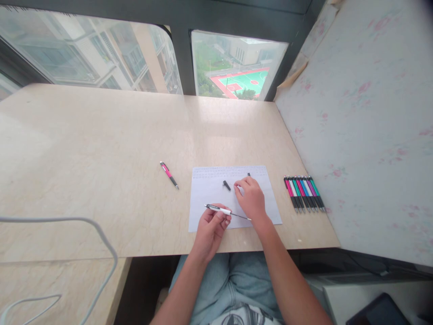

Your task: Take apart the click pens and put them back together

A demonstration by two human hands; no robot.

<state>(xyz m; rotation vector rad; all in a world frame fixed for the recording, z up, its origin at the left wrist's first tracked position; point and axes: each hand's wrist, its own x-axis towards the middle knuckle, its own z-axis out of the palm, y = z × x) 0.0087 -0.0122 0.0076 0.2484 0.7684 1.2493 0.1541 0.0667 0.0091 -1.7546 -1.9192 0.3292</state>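
Lower middle: white pen (219, 209) is gripped by left hand (210, 230); if tipped, its ink tube (241, 216) might be dropped; grip of right hand (253, 199) can't be told

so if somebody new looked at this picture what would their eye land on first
Probably the row of colourful pens at the desk's right end, near the flowered wall. Next, perhaps, the white-and-black pen in the left hand, a thin dark rod sticking out of it. Outside, top centre-right, a green-and-red court stands out.
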